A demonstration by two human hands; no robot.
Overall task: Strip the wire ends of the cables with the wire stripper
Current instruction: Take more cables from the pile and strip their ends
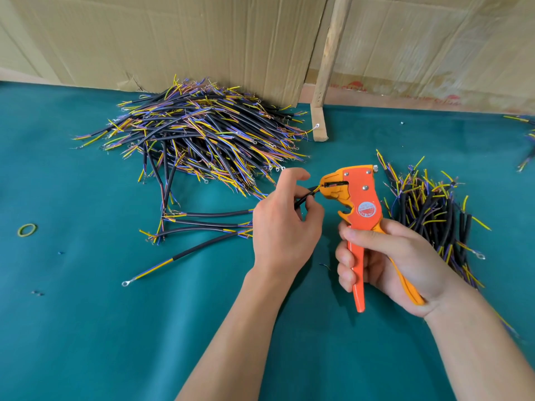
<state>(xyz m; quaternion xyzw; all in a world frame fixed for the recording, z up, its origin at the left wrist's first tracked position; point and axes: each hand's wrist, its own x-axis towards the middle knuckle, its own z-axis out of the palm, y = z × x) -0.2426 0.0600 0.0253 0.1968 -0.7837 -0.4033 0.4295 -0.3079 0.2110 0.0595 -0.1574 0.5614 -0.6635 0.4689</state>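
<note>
At frame centre, my left hand point(285, 227) pinches a cable point(304, 198), its end in the stripper point(354, 204) nose; my right hand point(385, 261) grips the handles.

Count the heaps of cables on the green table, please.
2 full heaps: a large heap at the back left by the cardboard, and a smaller heap right of the wire stripper. More cables show at the right edge, cut off.

Hiding most of the held cable point(304, 198) behind the left hand point(282, 227). Concealing the wire stripper point(357, 209) handles partly inside the right hand point(385, 261). Cutting off wires point(525, 140) at right edge; label illegible.
</note>
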